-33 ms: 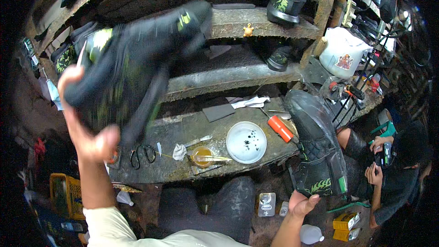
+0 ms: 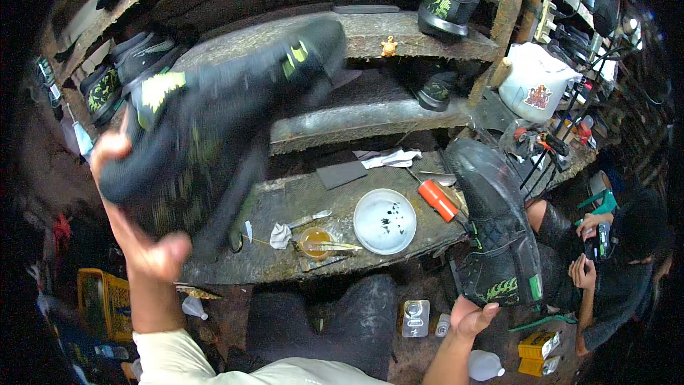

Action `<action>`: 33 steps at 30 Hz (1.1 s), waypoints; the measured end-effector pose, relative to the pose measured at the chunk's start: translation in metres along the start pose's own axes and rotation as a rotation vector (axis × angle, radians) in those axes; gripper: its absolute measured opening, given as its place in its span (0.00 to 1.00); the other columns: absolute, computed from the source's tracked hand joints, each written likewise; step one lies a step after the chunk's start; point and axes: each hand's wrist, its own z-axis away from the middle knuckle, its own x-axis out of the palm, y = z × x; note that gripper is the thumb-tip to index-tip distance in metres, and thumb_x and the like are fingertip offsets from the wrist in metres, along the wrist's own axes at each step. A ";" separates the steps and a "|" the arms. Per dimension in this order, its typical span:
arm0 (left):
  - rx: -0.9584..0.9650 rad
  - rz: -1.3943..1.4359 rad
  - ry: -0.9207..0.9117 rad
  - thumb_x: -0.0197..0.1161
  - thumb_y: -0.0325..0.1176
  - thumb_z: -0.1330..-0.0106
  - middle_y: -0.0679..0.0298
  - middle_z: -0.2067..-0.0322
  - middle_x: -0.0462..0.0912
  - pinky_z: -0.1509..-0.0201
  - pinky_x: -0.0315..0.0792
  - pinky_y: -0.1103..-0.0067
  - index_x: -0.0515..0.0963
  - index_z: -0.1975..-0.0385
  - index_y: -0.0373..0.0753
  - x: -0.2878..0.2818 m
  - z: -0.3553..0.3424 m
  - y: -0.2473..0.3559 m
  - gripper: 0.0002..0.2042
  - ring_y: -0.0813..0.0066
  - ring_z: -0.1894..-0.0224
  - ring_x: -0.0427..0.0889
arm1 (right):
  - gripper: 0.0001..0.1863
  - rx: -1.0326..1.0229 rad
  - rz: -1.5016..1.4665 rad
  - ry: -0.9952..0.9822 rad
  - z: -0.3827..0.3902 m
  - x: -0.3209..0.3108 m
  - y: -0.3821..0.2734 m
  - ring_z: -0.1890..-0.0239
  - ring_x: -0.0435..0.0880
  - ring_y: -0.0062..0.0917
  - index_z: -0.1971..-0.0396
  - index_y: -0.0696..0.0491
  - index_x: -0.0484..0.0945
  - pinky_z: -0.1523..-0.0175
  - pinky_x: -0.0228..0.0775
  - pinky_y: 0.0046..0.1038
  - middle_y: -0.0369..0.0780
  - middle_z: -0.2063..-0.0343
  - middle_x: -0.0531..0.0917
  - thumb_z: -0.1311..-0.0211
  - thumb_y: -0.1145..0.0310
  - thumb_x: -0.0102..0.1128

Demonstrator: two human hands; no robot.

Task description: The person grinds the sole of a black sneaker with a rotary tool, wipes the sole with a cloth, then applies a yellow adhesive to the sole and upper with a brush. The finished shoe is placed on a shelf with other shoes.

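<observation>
My left hand (image 2: 146,249) is raised at the left, closed around black footwear (image 2: 228,100) with lime-green patches. Motion blurs it, and I cannot tell whether it is one shoe or two. In my right hand (image 2: 473,317), low at the right, the heel end of a black shoe (image 2: 499,224) rests, toe pointing up and away; a green mark and green stitching show near its heel. Between the hands lies the workbench (image 2: 278,203). On it are a white bowl (image 2: 370,224) with black bits inside and a small container of amber liquid (image 2: 312,237) with a brush across it.
An orange cylinder (image 2: 437,200), a dark flat sheet (image 2: 342,175) and a crumpled white scrap (image 2: 281,236) lie on the bench. Behind rise shelves with more shoes (image 2: 447,1). A white bag (image 2: 536,80) stands at the right, near another person (image 2: 616,278) seated there.
The footwear in my left hand has shifted slightly right and now covers most of the scissors on the bench. My right hand and its shoe have hardly moved.
</observation>
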 end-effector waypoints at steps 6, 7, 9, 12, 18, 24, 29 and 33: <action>-0.119 -0.088 -0.139 0.83 0.43 0.62 0.39 0.28 0.54 0.25 0.55 0.60 0.58 0.37 0.46 0.005 0.064 -0.018 0.50 0.49 0.27 0.60 | 0.53 -0.002 -0.156 -0.104 -0.008 0.013 0.005 0.29 0.67 0.35 0.28 0.54 0.63 0.23 0.53 0.42 0.39 0.30 0.69 0.48 0.40 0.75; -0.037 -0.222 -0.208 0.83 0.46 0.62 0.40 0.28 0.55 0.25 0.57 0.59 0.58 0.37 0.47 0.006 0.063 -0.034 0.50 0.48 0.27 0.60 | 0.53 -0.048 -0.083 -0.122 -0.009 0.014 0.006 0.29 0.67 0.35 0.28 0.53 0.61 0.23 0.53 0.43 0.39 0.30 0.68 0.48 0.40 0.75; -0.066 -0.256 -0.216 0.80 0.35 0.60 0.40 0.26 0.51 0.24 0.52 0.61 0.62 0.37 0.46 0.017 0.068 -0.060 0.46 0.48 0.25 0.56 | 0.53 -0.144 0.021 -0.218 -0.006 0.017 0.008 0.29 0.66 0.37 0.27 0.51 0.59 0.24 0.54 0.46 0.39 0.30 0.66 0.46 0.43 0.75; -0.194 -0.368 -0.118 0.79 0.34 0.60 0.42 0.26 0.51 0.23 0.53 0.62 0.64 0.38 0.46 0.030 0.068 -0.090 0.44 0.50 0.24 0.56 | 0.49 -0.174 0.033 -0.194 -0.002 0.029 0.006 0.29 0.66 0.39 0.26 0.49 0.56 0.26 0.57 0.49 0.41 0.30 0.65 0.43 0.52 0.73; -0.186 -0.517 0.045 0.81 0.36 0.58 0.40 0.26 0.50 0.23 0.57 0.61 0.65 0.36 0.44 0.061 0.045 -0.140 0.44 0.45 0.25 0.57 | 0.33 -0.448 0.334 -0.138 -0.039 0.134 0.010 0.42 0.77 0.31 0.39 0.59 0.70 0.34 0.66 0.37 0.41 0.43 0.77 0.45 0.72 0.72; -0.244 -0.538 0.062 0.80 0.37 0.54 0.39 0.25 0.44 0.27 0.65 0.60 0.62 0.33 0.46 0.073 0.032 -0.164 0.45 0.40 0.28 0.63 | 0.46 -0.532 0.526 -0.216 -0.117 0.309 0.035 0.41 0.79 0.38 0.39 0.63 0.69 0.33 0.67 0.36 0.50 0.43 0.80 0.55 0.59 0.85; -0.325 -0.486 0.014 0.80 0.39 0.51 0.37 0.24 0.41 0.25 0.63 0.59 0.59 0.29 0.48 0.067 0.034 -0.159 0.47 0.37 0.27 0.60 | 0.51 -0.625 0.643 -0.116 -0.156 0.407 0.059 0.39 0.78 0.43 0.40 0.61 0.70 0.33 0.68 0.40 0.51 0.42 0.79 0.63 0.55 0.88; -0.333 -0.419 -0.001 0.80 0.41 0.51 0.32 0.25 0.43 0.25 0.61 0.57 0.55 0.26 0.49 0.060 0.035 -0.157 0.51 0.35 0.24 0.54 | 0.54 -0.635 0.842 -0.077 -0.172 0.435 0.068 0.37 0.75 0.48 0.38 0.62 0.66 0.32 0.66 0.44 0.55 0.40 0.76 0.62 0.51 0.87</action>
